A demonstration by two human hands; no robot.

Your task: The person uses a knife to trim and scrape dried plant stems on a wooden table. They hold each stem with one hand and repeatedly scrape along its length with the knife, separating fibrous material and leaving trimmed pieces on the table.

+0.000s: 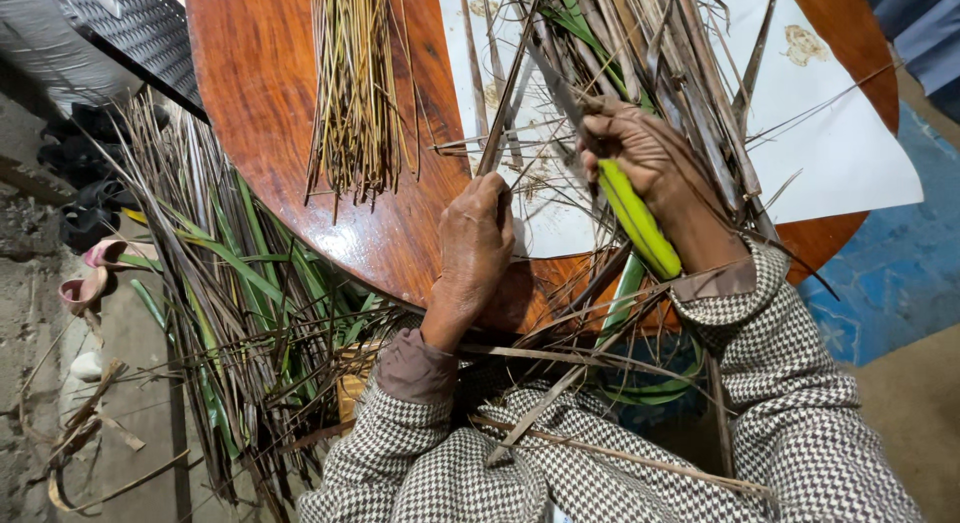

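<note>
Now, L hand (477,245) pinching leaf strip (507,101), R hand (635,153) gripping green-handled knife (637,219)

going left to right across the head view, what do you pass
Pink sandals on the floor → pile of long dry and green leaves → bundle of thin stripped sticks on the round wooden table → left hand → right hand gripping a green-handled knife → white sheet

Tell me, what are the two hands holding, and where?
The right hand grips a knife by its yellow-green handle. The left hand pinches a thin dry leaf strip near its lower end.
</note>
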